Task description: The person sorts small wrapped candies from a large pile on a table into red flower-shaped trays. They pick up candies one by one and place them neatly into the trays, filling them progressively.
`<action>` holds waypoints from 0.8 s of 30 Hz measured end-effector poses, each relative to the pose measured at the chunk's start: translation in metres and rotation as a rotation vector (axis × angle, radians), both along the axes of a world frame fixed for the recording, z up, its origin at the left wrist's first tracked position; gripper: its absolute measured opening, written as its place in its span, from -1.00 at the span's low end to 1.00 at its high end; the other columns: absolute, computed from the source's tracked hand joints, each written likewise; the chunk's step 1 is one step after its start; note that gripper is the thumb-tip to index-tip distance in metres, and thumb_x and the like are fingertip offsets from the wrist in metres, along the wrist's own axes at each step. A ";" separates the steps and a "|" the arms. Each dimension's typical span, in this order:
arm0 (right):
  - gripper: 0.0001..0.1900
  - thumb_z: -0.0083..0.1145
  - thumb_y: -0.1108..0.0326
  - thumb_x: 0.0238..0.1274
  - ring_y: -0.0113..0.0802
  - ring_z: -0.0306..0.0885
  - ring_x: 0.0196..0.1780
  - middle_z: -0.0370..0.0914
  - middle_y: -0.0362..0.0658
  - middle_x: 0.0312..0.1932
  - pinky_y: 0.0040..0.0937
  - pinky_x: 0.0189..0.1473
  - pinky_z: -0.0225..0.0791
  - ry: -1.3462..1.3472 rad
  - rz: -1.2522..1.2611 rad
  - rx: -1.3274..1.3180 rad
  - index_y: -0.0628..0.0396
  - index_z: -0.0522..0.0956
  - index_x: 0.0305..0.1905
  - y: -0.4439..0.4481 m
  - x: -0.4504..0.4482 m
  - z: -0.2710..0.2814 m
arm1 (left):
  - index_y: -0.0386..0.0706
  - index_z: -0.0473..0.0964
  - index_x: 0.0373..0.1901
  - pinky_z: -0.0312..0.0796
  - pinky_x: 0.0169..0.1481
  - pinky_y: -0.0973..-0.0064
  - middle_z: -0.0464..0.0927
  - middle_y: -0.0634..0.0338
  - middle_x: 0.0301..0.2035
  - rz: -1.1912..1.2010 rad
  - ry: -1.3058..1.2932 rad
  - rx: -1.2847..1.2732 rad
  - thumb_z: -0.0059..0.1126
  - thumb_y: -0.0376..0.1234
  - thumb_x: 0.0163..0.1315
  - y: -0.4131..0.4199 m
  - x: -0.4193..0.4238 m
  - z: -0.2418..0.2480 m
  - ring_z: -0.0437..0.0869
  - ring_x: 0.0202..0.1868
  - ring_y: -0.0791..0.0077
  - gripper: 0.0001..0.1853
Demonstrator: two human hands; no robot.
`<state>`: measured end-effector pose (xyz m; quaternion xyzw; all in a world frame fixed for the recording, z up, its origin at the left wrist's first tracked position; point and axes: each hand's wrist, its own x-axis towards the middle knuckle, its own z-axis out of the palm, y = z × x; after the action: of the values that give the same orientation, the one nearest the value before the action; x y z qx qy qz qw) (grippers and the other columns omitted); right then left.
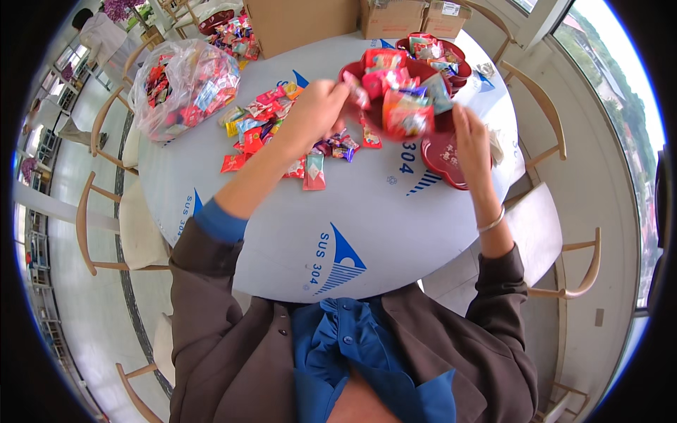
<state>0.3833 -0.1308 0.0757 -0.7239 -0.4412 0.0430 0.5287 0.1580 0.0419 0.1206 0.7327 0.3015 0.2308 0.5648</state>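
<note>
Between my two hands is a dark red lobed box (373,117) full of wrapped sweets (407,113), raised above the table and slightly blurred. My left hand (319,111) grips its left edge. At its right edge is my right hand (473,143), fingers against the rim. Partly under the right hand lies a red heart-shaped lid (447,158) bearing writing. A loose heap of wrapped sweets (254,135) spreads on the table below my left forearm, which hides some of it. Behind the held box, more filled red boxes (463,69) appear stacked.
A clear plastic bag of sweets (185,90) stands at the table's left. Cardboard boxes (394,18) line the far edge of the round, film-covered table (285,232). Wooden chairs (534,106) surround it. A person (103,39) is at the far left.
</note>
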 end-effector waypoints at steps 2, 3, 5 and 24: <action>-0.44 -0.07 -0.05 0.71 -0.30 0.47 -0.33 0.59 -0.03 -0.38 -0.24 -0.26 0.38 0.020 -0.073 -0.035 0.30 0.61 -0.20 0.022 0.035 0.013 | -0.31 0.65 -0.32 0.35 -0.58 0.48 0.63 0.13 -0.59 -0.021 -0.076 0.045 -0.18 -0.08 0.64 0.024 0.041 0.003 0.49 -0.70 0.54 -0.44; -0.40 -0.09 -0.11 0.71 -0.30 0.48 -0.34 0.59 -0.03 -0.40 -0.24 -0.27 0.38 -0.008 -0.091 0.010 0.30 0.63 -0.20 0.036 0.062 0.007 | -0.32 0.64 -0.37 0.34 -0.59 0.47 0.62 0.11 -0.61 -0.018 -0.114 0.077 -0.17 -0.08 0.63 0.037 0.063 0.000 0.49 -0.71 0.52 -0.43; -0.32 -0.10 -0.18 0.68 -0.18 0.54 -0.26 0.65 0.10 -0.33 -0.20 -0.14 0.40 -0.038 -0.134 0.122 0.36 0.63 -0.21 0.064 0.092 0.011 | -0.36 0.60 -0.43 0.32 -0.62 0.47 0.60 0.08 -0.64 0.020 -0.118 0.191 -0.16 -0.06 0.62 0.071 0.105 -0.012 0.52 -0.71 0.48 -0.40; -0.16 -0.25 -0.33 0.62 0.21 0.66 0.12 0.72 0.32 -0.05 -0.08 0.26 0.38 0.007 -0.267 -0.069 0.40 0.70 0.02 0.119 0.209 -0.023 | -0.30 0.66 -0.19 0.30 -0.64 0.53 0.67 0.09 -0.52 0.118 -0.068 -0.028 -0.10 -0.18 0.64 0.091 0.231 -0.049 0.50 -0.65 0.54 -0.57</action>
<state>0.5927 -0.0117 0.0525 -0.7936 -0.3374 -0.0101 0.5062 0.3887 0.1331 0.0712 0.6974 0.3282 0.2842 0.5703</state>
